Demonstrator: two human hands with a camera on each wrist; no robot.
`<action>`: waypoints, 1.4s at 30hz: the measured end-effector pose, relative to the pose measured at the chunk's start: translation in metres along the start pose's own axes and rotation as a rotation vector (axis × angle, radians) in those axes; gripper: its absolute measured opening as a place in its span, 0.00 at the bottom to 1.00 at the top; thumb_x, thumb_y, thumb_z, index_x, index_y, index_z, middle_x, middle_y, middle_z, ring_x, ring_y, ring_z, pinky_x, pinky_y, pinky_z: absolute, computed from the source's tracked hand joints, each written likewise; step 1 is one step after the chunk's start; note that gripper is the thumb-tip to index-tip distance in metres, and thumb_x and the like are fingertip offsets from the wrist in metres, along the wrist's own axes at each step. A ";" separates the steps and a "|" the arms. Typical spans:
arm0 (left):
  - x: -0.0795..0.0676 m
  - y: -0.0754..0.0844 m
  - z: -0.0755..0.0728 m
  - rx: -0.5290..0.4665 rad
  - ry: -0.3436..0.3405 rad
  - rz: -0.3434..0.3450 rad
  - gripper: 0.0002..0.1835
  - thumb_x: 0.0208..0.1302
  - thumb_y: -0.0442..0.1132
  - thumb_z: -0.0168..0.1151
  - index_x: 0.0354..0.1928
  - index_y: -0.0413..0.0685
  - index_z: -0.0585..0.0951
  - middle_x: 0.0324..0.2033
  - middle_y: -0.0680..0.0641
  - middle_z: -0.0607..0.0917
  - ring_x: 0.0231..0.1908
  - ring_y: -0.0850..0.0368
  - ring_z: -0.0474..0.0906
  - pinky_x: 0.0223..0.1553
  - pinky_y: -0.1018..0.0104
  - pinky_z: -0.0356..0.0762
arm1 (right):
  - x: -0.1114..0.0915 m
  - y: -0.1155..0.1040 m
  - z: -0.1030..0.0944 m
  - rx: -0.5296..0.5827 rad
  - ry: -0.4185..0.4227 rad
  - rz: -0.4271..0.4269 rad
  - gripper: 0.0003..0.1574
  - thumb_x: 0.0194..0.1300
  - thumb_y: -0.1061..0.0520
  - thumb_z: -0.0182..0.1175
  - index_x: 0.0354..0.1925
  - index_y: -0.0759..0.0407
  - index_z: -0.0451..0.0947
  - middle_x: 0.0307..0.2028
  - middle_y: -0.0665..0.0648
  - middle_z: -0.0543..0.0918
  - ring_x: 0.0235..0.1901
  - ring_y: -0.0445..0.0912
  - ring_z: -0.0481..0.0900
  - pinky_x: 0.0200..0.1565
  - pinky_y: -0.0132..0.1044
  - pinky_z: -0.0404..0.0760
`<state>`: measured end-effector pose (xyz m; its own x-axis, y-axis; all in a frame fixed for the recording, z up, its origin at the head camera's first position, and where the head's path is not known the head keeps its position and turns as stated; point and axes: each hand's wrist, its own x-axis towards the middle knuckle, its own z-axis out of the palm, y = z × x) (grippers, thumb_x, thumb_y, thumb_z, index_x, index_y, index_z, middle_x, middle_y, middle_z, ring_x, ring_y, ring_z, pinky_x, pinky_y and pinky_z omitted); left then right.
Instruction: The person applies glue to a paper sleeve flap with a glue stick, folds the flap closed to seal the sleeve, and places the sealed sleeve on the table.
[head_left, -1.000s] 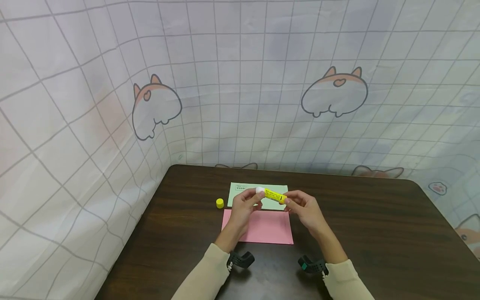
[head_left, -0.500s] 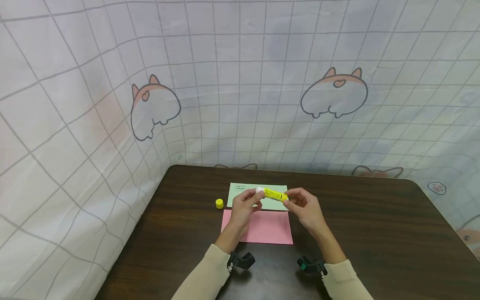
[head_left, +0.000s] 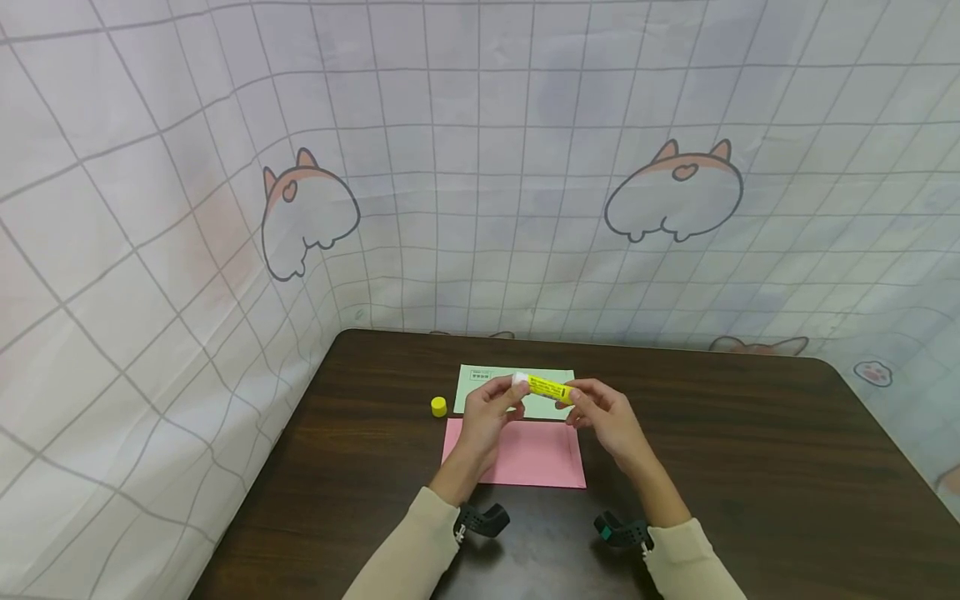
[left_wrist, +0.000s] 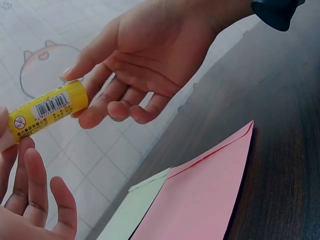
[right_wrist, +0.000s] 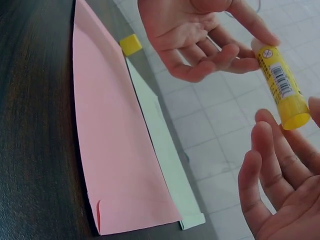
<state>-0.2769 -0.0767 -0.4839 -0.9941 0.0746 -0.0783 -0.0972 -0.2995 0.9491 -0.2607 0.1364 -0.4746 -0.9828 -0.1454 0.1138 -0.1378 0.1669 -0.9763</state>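
Observation:
A yellow glue stick [head_left: 550, 389] with a white end is held level above the envelopes. The left hand [head_left: 483, 417] pinches its white end between thumb and fingers. At the opposite, yellow end, the thumb and index finger of the right hand [head_left: 613, 421] grip the base; the other fingers are loosely bent, as the left wrist view shows. Its barcode side [left_wrist: 52, 106] faces the wrist cameras. Beneath the hands lie a pink envelope [head_left: 532, 457] and, behind it, a pale green envelope [head_left: 543, 408], both partly covered by the hands.
A yellow cap [head_left: 438, 407] stands on the dark wooden table [head_left: 375, 467], left of the envelopes. A white gridded cloth [head_left: 487, 192] with animal drawings hangs behind the table and along its left side. Black bands circle both wrists.
The right hand's thumb and fingers have shifted around the base of the glue stick. The left hand, envelopes and cap have stayed in place.

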 end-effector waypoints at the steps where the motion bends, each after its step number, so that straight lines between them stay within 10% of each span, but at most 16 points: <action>1: 0.002 0.000 -0.001 0.005 -0.008 -0.002 0.22 0.61 0.48 0.75 0.53 0.43 0.85 0.38 0.52 0.85 0.33 0.59 0.79 0.42 0.68 0.83 | 0.002 0.000 0.000 0.003 -0.011 0.011 0.24 0.78 0.48 0.56 0.59 0.65 0.77 0.45 0.71 0.86 0.35 0.52 0.86 0.42 0.37 0.87; 12: 0.021 0.002 -0.008 0.013 -0.063 0.009 0.23 0.60 0.48 0.76 0.53 0.43 0.85 0.42 0.50 0.85 0.34 0.59 0.79 0.43 0.68 0.84 | 0.019 0.008 0.003 0.028 0.005 0.006 0.23 0.77 0.51 0.58 0.58 0.68 0.77 0.41 0.68 0.86 0.35 0.51 0.85 0.43 0.36 0.86; 34: 0.014 0.002 -0.007 0.031 -0.006 0.009 0.21 0.59 0.50 0.76 0.50 0.45 0.87 0.35 0.53 0.88 0.32 0.60 0.79 0.45 0.62 0.85 | 0.011 0.008 0.008 -0.042 0.119 -0.146 0.20 0.62 0.66 0.71 0.53 0.65 0.81 0.39 0.64 0.83 0.35 0.42 0.80 0.37 0.31 0.81; 42: 0.010 0.001 -0.008 0.024 -0.006 0.022 0.20 0.60 0.47 0.76 0.50 0.43 0.87 0.36 0.53 0.86 0.31 0.60 0.79 0.41 0.68 0.83 | 0.006 0.007 0.007 0.004 0.023 -0.042 0.21 0.74 0.55 0.62 0.58 0.67 0.77 0.42 0.64 0.86 0.34 0.46 0.83 0.41 0.35 0.86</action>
<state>-0.2869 -0.0838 -0.4858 -0.9957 0.0741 -0.0556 -0.0741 -0.2781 0.9577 -0.2667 0.1302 -0.4818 -0.9787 -0.1299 0.1590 -0.1786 0.1568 -0.9713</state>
